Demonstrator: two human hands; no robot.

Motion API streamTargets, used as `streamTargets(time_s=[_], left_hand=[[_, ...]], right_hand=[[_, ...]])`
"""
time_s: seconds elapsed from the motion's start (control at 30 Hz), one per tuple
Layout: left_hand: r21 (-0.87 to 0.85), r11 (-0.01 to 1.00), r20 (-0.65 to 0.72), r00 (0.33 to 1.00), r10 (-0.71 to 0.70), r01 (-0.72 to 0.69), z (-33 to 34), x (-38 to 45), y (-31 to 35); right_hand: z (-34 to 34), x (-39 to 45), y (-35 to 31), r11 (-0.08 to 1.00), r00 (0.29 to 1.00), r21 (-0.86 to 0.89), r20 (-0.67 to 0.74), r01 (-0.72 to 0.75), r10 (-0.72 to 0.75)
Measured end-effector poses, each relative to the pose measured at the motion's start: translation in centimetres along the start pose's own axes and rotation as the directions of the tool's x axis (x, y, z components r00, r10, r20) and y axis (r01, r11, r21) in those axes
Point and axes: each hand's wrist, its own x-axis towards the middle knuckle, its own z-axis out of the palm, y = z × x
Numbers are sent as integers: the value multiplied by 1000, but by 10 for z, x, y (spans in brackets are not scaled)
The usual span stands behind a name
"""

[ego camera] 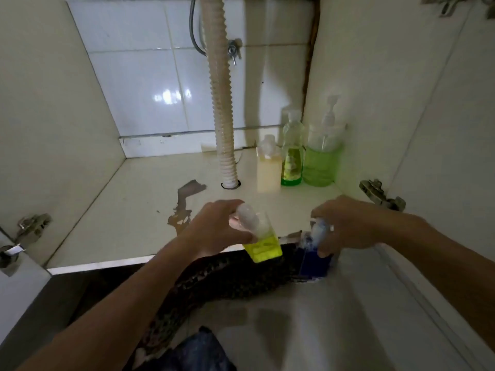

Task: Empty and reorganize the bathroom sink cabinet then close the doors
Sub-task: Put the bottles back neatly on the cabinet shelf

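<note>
My left hand point(214, 226) was closed around the upper part of a square clear plastic bottle with yellow liquid point(261, 241), near its white cap, and held it just above the front edge of the cream-coloured cabinet floor point(128, 207). My right hand point(345, 226) was clamped from above on the top of a clear bottle with dark blue liquid point(314, 253), which was at the front right corner of the cabinet, a little lower than the yellow one. The two bottles were near each other but apart.

In the back right corner three other bottles stood upright in a row, close together: a square bottle with pale orange liquid point(268, 167), a slim round bottle with yellow-green liquid point(292, 153), and a wide pump bottle with green liquid point(322, 156) against the right wall. The white ribbed drain hose point(222, 103) went down through a hole in the floor, left of these bottles. A brown stain point(183, 204) was on the floor in front of the hose. Both doors were open, with metal hinges point(380, 195) visible.
</note>
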Motion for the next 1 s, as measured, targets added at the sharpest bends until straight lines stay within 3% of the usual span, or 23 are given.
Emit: streamTargets(time_s=[0.1,0.2,0.27,0.47,0.57,0.8,1.0], left_hand=[[3,994,-199,974,-106,109,-21,31,-18],[120,973,-276,949,-156,195,-28,63,-46],[174,960,-271,948,-165,217,-29,84,-60],[58,949,-248,925,-288,311,-42,132,-95],[54,952,-237,930,-282,302,-48,149,-100],[31,957,-215,937,-277,290,-54,168,-103],[-7,944,-220,920,-324,331,-52,170,-100]], right_hand=[[-34,35,-14,998,993,-8,-106,54,-55],[-46,85,-34,992,984,-91,-147,84,-97],[-48,119,-42,988,975,-118,-185,100,-121],[-48,195,-59,986,957,-126,-256,109,-139],[-45,221,-61,983,950,-161,-282,91,-134],[-36,248,-56,984,913,-172,-408,-51,-24],[-33,251,-58,986,908,-127,-416,-107,45]])
